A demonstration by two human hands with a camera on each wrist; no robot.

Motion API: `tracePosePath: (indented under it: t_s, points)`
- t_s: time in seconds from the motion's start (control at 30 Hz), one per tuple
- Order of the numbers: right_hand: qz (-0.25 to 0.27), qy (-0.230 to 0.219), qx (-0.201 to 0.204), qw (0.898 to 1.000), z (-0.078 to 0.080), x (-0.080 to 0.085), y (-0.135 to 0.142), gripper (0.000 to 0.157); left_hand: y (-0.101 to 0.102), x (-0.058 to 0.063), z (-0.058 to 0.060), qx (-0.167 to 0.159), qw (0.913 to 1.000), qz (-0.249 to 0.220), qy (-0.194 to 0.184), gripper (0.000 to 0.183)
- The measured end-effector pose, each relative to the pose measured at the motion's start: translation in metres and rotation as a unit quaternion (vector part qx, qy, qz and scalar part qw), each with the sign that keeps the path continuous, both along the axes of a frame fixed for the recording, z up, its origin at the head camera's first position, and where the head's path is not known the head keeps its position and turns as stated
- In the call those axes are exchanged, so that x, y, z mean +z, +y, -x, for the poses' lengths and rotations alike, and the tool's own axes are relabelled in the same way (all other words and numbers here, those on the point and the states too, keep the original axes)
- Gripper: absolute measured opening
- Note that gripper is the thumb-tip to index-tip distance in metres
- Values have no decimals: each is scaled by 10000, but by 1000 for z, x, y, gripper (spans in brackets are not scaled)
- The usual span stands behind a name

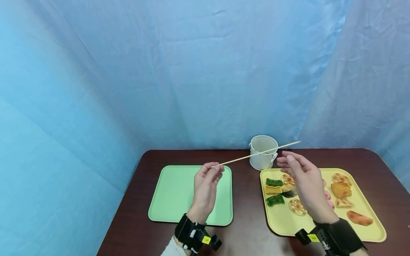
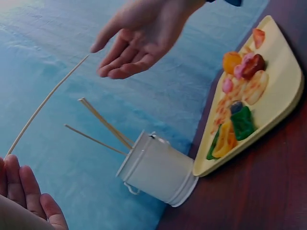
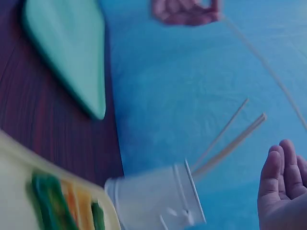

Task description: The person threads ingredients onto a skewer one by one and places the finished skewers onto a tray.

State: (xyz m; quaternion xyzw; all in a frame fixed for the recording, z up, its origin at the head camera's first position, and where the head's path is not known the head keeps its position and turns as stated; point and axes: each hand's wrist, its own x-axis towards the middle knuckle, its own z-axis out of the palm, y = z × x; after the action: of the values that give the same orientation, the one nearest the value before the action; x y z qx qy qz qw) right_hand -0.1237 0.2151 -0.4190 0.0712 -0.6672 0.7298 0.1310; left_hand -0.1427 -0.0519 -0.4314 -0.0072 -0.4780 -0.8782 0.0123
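Between thumb and fingertips, my left hand (image 1: 204, 190) pinches one end of a thin wooden skewer (image 1: 238, 159). The skewer slants up to the right, its far end passing in front of the white bucket and above the right fingers. My right hand (image 1: 307, 186) hovers over the yellow tray (image 1: 285, 225) with its fingers loosely extended and nothing in them. In the left wrist view, the right hand (image 2: 148, 36) has its thumb near the skewer's tip; whether they touch I cannot tell. More skewers (image 2: 106, 123) stand in the bucket (image 2: 158, 167).
A green tray (image 1: 173, 192) lies on the dark wooden table (image 1: 246, 209) beneath the left hand. The yellow tray bears several food pieces, including green pepper pieces (image 1: 274, 200), a lotus root slice (image 1: 297, 207) and an orange-brown piece (image 1: 359, 218). Blue curtains (image 1: 205, 78) hang behind.
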Motion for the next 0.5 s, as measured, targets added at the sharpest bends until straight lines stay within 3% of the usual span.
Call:
tracePosePath:
  t_s: [0.1, 0.23, 0.37, 0.43, 0.5]
  points:
    - [1232, 76, 468, 9913, 5, -1, -4, 35, 5, -7, -5, -9, 10000, 71, -55, 17]
    - [2011, 57, 603, 9777, 5, -3, -7, 25, 8, -15, -10, -42, 9998, 144, -159, 22]
    - [2371, -193, 489, 9701, 1, -4, -7, 21, 7, -23, -15, -204, 9989, 360, -224, 23]
    - [2436, -290, 423, 9685, -2, -6, -6, 21, 4, -25, -15, -469, 9957, 774, -182, 27]
    - [2394, -359, 330, 9697, -4, -7, -5, 21, 0, -25, -13, -804, 9868, 1407, -48, 35]
